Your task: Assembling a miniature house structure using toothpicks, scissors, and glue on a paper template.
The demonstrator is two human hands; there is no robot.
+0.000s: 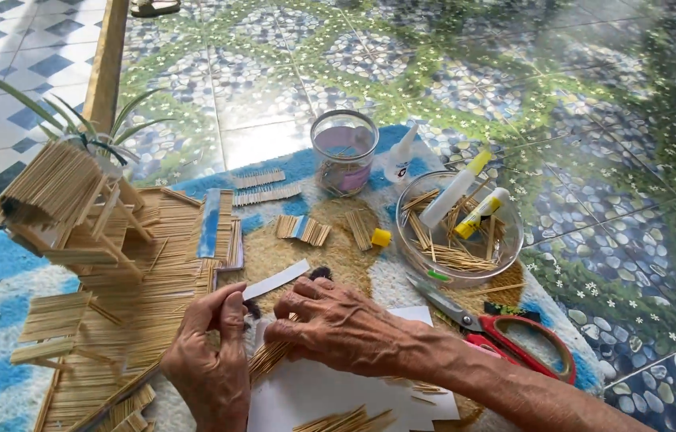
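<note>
With the stick bundle (270, 354) pinched shut in both the left hand (212, 360) and right hand (338, 324), ends should probably be kept flush, grip kept light, sticks pressed flat on the white paper (314, 392).

You have a single view, taken from the camera on your head, looking steeply down and forward over your own left hand (208, 364) and right hand (346, 324), which sit close at the bottom edge of the frame. The rug (2, 264) fills the near and middle ground, and the tiled floor (578, 96) runs out to the top edge. There is no second view to overlap with.
</note>
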